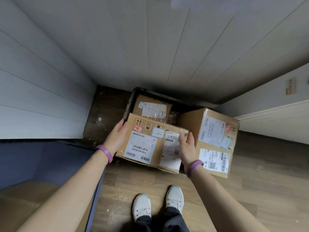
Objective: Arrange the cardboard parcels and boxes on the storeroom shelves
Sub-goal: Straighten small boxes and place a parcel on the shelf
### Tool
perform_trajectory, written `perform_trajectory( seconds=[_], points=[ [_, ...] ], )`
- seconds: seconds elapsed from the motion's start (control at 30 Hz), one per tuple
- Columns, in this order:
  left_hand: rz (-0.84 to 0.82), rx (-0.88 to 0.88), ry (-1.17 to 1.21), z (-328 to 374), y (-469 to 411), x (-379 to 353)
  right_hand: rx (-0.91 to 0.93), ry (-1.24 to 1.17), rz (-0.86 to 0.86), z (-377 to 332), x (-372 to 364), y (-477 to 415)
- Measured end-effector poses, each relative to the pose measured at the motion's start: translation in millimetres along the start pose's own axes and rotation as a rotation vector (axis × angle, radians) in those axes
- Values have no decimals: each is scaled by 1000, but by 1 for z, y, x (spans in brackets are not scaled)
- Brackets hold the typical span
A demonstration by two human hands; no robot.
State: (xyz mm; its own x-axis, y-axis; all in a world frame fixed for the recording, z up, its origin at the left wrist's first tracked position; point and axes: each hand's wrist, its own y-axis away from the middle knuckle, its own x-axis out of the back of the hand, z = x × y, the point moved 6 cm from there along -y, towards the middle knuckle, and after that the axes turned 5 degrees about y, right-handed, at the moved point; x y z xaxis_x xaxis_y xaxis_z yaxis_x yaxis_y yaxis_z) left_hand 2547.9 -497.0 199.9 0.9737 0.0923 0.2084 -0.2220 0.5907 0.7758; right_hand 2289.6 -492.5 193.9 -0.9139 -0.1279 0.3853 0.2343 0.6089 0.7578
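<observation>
A flat cardboard box (147, 141) with shipping labels and arrow symbols lies tilted on the floor in front of me. My left hand (117, 137) lies against its left edge with straight fingers. My right hand (186, 144) hovers over its right end, fingers relaxed and spread, slightly blurred. A taller cardboard box (214, 139) with several labels stands to the right, touching the flat one. Behind them a small parcel (152, 108) with a clear-taped label sits in a dark recess under the wall.
White panelled walls (150, 47) close the corner ahead and left. A skirting board (274, 114) runs along the right wall. A dark blue surface (41, 159) and a brown cardboard piece (25, 201) sit at my left. My white shoes (158, 205) stand on the wooden floor.
</observation>
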Motion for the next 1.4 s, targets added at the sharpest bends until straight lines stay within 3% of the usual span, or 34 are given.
perform_trajectory(
  seconds=[0.2,0.37,0.6,0.8,1.07,1.27,1.4],
  points=[
    [-6,8,132,58,111,24,93,58,-114,-103,20,109],
    [26,-58,248,133,202,58,273,150,-280,-200,24,201],
    [245,-298,352,233,347,122,594,290,-446,-330,15,331],
    [567,-437,471,246,494,184,933,365,-660,-385,5,475],
    [952,-637,635,186,710,222,1264,341,-1106,-339,-8,703],
    [1281,-582,734,57,843,215,1328,455,-1437,-234,-23,831],
    [1508,-506,862,-45,940,180,1349,567,-1641,-128,-26,913]
  ],
)
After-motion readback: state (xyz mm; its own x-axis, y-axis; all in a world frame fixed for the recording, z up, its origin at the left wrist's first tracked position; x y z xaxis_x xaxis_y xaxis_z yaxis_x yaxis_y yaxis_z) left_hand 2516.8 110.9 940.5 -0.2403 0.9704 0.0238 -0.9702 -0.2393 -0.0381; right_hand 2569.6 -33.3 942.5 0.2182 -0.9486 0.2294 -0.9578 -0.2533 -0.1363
